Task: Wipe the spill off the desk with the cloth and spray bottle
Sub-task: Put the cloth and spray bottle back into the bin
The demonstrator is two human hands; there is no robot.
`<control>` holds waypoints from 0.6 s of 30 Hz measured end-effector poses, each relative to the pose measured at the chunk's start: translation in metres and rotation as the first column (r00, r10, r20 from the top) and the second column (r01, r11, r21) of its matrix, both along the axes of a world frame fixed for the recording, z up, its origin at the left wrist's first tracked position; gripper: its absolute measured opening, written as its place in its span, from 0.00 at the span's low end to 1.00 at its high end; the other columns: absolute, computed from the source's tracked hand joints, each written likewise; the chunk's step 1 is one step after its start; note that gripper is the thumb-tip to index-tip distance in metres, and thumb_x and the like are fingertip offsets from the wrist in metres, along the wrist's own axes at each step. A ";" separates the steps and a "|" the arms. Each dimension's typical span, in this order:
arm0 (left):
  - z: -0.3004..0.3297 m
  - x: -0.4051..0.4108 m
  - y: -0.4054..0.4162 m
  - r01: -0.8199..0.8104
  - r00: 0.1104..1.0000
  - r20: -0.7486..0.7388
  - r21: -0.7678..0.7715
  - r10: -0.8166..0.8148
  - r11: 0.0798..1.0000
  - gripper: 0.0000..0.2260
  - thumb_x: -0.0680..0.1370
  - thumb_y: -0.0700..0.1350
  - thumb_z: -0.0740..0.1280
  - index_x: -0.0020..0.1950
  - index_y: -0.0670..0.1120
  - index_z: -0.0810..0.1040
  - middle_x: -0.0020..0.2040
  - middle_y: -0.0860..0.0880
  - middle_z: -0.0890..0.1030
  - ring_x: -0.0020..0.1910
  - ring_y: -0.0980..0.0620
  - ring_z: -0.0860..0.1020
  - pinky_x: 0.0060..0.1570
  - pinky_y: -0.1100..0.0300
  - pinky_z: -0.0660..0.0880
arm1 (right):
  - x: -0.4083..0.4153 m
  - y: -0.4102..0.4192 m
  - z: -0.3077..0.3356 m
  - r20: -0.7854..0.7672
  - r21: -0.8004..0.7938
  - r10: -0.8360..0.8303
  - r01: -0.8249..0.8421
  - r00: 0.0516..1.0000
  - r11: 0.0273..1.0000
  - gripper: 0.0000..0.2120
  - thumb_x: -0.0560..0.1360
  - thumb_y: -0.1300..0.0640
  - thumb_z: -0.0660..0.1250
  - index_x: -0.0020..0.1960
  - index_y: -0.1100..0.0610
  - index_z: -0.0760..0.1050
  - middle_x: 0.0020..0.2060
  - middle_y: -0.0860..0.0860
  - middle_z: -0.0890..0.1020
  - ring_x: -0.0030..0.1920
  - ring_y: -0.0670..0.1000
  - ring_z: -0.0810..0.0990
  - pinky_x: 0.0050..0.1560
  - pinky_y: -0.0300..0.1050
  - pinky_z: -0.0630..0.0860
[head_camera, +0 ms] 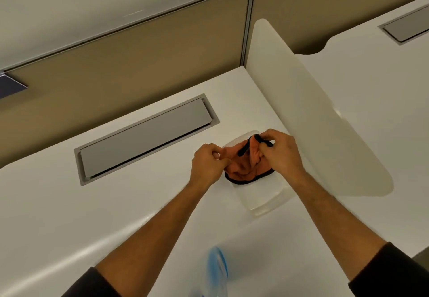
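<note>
Both hands out over the white desk [58, 203], working an orange cloth [243, 166] w/ black trim. Left hand [209, 160] is curled, thumb + fingers pinched tight on the cloth's left edge. Right hand [282, 155] grips the cloth's upper right part, fingers closed on the black edging, which loops up btwn the two hands. Cloth is bunched, not spread flat, hanging btwn the hands; its lower edge sits over a clear plastic container [262, 196] just below and btwn the wrists. Can't tell if cloth is partly inside it.

Near the person's body, below the forearms and closer to the left arm's side, is a blurred blue + clear spray bottle [217, 271], well apart from both hands; nobody touching it.

Left of and beyond the left hand: grey cable hatch [144, 138] set in the desk. Right of the right hand: white divider panel [313, 122], upright, close by the knuckles. Dark sleeves at both elbows.
</note>
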State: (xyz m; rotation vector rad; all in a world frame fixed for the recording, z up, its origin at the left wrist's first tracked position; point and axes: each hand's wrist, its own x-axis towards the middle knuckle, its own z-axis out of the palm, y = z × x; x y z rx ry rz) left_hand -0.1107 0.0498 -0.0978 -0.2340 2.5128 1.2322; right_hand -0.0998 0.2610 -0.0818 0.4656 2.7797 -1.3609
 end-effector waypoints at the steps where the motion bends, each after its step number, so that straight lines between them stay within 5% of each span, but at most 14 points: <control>1: -0.002 0.001 0.002 0.017 1.000 -0.018 -0.028 -0.017 0.999 0.10 0.68 0.47 0.78 0.46 0.52 0.81 0.43 0.55 0.77 0.40 0.57 0.76 0.36 0.69 0.68 | 0.003 -0.003 -0.008 0.000 0.025 0.033 -0.033 0.999 0.999 0.08 0.74 0.58 0.69 0.52 0.52 0.82 0.48 0.48 0.84 0.48 0.48 0.82 0.49 0.37 0.76; 4: -0.005 0.004 0.007 0.048 0.997 -0.061 -0.092 -0.054 0.995 0.10 0.69 0.47 0.77 0.46 0.52 0.77 0.44 0.56 0.73 0.39 0.58 0.74 0.34 0.69 0.66 | 0.011 -0.011 -0.023 -0.023 0.069 0.103 -0.101 0.994 0.992 0.08 0.76 0.59 0.68 0.55 0.52 0.80 0.49 0.48 0.79 0.48 0.48 0.79 0.47 0.32 0.73; 8: -0.001 0.008 0.004 0.083 0.991 -0.098 -0.083 -0.091 0.993 0.15 0.69 0.49 0.77 0.48 0.53 0.73 0.46 0.55 0.74 0.40 0.59 0.75 0.35 0.69 0.67 | 0.016 -0.012 -0.019 -0.057 0.059 0.132 -0.128 0.990 0.990 0.11 0.78 0.56 0.66 0.60 0.52 0.77 0.54 0.48 0.80 0.52 0.47 0.79 0.54 0.43 0.78; 13: 0.021 0.024 -0.020 0.144 0.984 -0.095 -0.077 -0.151 0.987 0.12 0.75 0.51 0.75 0.53 0.56 0.74 0.48 0.55 0.78 0.42 0.57 0.78 0.39 0.68 0.72 | 0.037 -0.008 0.017 -0.124 0.121 0.122 -0.107 0.985 0.987 0.13 0.79 0.53 0.64 0.63 0.50 0.75 0.57 0.48 0.80 0.56 0.50 0.76 0.53 0.44 0.74; 18: 0.038 0.081 -0.069 0.323 0.946 0.019 -0.119 -0.323 0.939 0.14 0.78 0.42 0.72 0.62 0.51 0.78 0.58 0.52 0.81 0.54 0.54 0.79 0.51 0.63 0.76 | 0.080 -0.019 0.059 -0.070 -0.074 0.180 -0.185 0.981 0.980 0.14 0.78 0.59 0.65 0.62 0.51 0.78 0.52 0.49 0.83 0.52 0.48 0.79 0.55 0.42 0.77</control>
